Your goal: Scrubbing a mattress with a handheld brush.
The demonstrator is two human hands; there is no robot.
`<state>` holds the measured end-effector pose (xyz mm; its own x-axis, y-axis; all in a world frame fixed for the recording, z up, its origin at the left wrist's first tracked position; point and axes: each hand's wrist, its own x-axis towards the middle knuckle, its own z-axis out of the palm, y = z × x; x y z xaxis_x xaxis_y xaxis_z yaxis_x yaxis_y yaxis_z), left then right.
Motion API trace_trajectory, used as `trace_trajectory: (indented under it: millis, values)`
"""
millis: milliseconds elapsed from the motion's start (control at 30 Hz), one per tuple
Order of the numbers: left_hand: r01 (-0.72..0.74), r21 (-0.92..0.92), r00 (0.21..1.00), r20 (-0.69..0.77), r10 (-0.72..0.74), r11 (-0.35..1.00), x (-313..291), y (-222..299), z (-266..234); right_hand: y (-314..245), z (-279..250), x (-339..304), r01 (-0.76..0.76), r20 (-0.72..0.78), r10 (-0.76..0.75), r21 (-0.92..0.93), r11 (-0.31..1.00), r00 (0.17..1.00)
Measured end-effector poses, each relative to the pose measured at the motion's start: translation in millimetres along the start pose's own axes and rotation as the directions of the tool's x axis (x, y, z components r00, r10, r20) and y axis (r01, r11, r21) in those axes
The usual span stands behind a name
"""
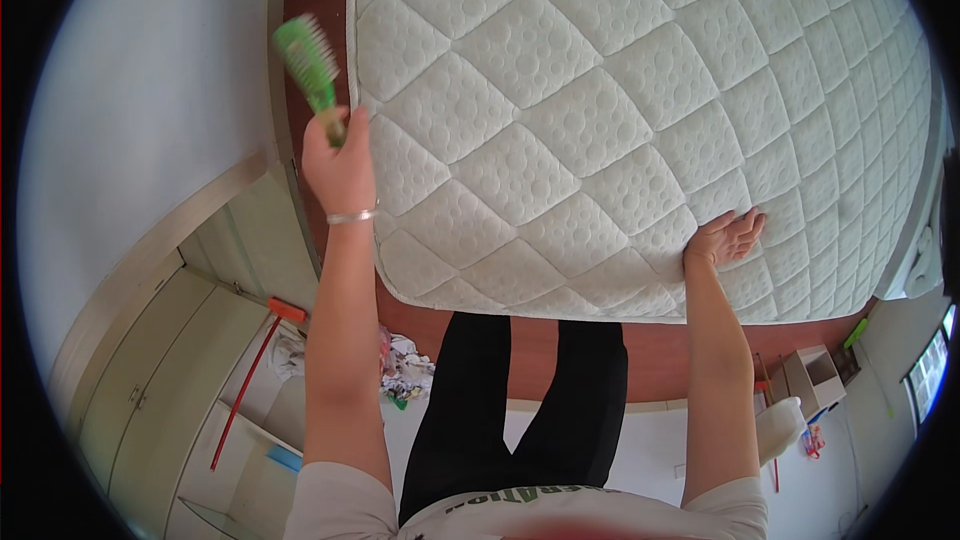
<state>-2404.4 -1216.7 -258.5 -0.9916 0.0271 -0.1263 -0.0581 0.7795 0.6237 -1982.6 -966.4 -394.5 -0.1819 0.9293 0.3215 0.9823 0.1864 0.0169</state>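
Note:
My left hand (338, 168) is closed round the handle of a green brush (306, 52) with pale bristles, a little blurred. It holds the brush at the left edge of a white quilted mattress (560, 155), with the bristled head over the strip beside the wall. A silvery bracelet circles my left wrist. Farther right, my right hand (727, 238) rests on the near part of the mattress, its fingers apart and slightly curled, with nothing in it.
A reddish-brown bed base (420, 315) borders the mattress. Pale cabinets (150, 370), a long red-handled tool (247, 392) and a crumpled cloth heap (405, 370) lie to the lower left. A small shelf unit (808, 380) stands at lower right. A wall (150, 70) runs along the left.

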Motion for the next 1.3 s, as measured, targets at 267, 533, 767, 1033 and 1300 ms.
trace_trajectory:
  millis: [267, 533, 767, 1033, 1300]
  values:
    - [0.163, -0.018, 0.982, 0.095, -0.161, 0.986, 37, 38, 55, 1, -2, 1, 0.005, 0.000, -0.005, 0.014, 1.000, 1.000]
    - [0.082, -0.055, 0.986, -0.142, -0.089, 0.995, 57, 2, 15, 6, -1, 4, -0.009, 0.007, 0.009, -0.004, 1.000, 1.000]
    - [0.210, 0.206, 0.933, -0.333, -0.133, 0.956, 105, -86, -89, 1, 1, -2, -0.018, 0.007, 0.018, -0.003, 1.000, 1.000]
    - [0.105, -0.104, 0.977, 0.197, -0.083, 0.989, 30, -8, -13, 9, 1, 3, -0.002, -0.017, 0.002, -0.020, 1.000, 1.000]
    - [0.041, -0.136, 0.979, 0.205, -0.013, 0.990, 36, 26, 45, 3, 1, 1, -0.019, -0.004, 0.019, -0.017, 1.000, 1.000]
